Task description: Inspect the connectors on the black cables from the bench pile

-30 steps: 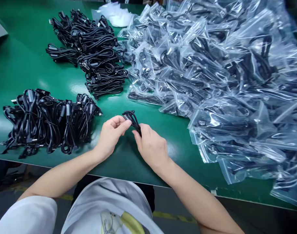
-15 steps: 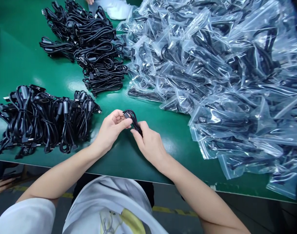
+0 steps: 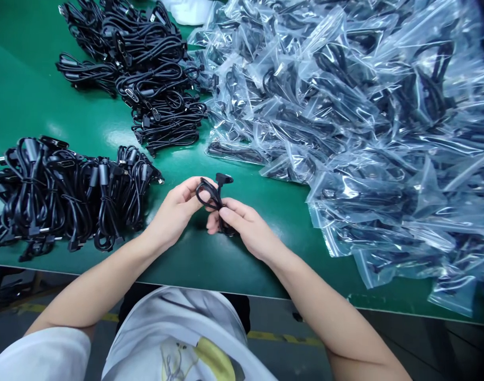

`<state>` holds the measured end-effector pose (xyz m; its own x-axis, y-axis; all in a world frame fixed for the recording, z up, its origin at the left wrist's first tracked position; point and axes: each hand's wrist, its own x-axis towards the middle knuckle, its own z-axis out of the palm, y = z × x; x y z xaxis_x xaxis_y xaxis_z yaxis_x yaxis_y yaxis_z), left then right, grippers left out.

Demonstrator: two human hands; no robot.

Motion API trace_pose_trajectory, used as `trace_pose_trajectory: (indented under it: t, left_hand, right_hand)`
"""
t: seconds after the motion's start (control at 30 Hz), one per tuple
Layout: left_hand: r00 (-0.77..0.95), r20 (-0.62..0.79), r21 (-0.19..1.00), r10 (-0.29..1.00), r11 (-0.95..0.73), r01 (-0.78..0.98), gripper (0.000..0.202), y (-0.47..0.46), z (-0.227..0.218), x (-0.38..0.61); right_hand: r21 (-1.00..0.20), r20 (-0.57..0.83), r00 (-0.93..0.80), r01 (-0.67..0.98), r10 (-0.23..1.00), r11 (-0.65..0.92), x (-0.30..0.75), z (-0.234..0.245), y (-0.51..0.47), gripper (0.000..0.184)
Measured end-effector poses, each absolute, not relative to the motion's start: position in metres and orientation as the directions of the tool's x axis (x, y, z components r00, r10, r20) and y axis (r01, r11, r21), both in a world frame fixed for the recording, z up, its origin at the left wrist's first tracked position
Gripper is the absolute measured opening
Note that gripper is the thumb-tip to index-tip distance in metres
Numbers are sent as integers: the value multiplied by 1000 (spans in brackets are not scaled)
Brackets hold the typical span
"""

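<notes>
Head view, and here's the left grip (image 3: 174, 210) and the right grip (image 3: 249, 230), both clenched on a looped black cable (image 3: 212, 198), held just right of the heap of loose cables (image 3: 67, 193). Light, floppy stuff, apt to slither; that stiff connector (image 3: 225, 179) on top looks the surest place to take hold.

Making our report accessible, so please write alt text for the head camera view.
A person's left hand and right hand hold a looped black cable over a green workbench, beside heaps of loose coiled black cables and a large mound of clear plastic zip bags holding more black cables.
</notes>
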<state>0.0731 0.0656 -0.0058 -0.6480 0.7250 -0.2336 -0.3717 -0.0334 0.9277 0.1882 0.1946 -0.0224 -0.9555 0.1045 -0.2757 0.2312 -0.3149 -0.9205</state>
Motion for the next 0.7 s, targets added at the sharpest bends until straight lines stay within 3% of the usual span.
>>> trace_pose_trajectory:
  t: [0.1,0.23,0.33,0.4,0.5,0.7]
  left_hand:
    - [-621,-233,903,748,-70,-424,25,65,-5,71]
    - [-638,-186,921,747,-93,-379,41,65,-9,68]
    - [-657,-140,972,741,-24,-234,38,63,-11,67]
    - [-642,-119,977,757,-27,-213,35,62,-10,66]
    - [-591,-127,949,797,-76,-306,38,62,-8,65]
    - [-594,-223,897,773,-75,-436,33,67,-6,68]
  right_hand:
    - [-967,-231,-950,201,209,-156,190,-16,198,27]
    - [-940,-67,-947,165,316,297,197,-15,194,23]
    - [-670,250,-919,64,306,740,202,-21,189,24]
    - [-431,417,-870,65,262,900,204,-24,187,26]
    - [-303,503,-832,84,234,949,205,-23,186,24]
    - [-355,499,-835,50,234,934,207,-19,186,22]
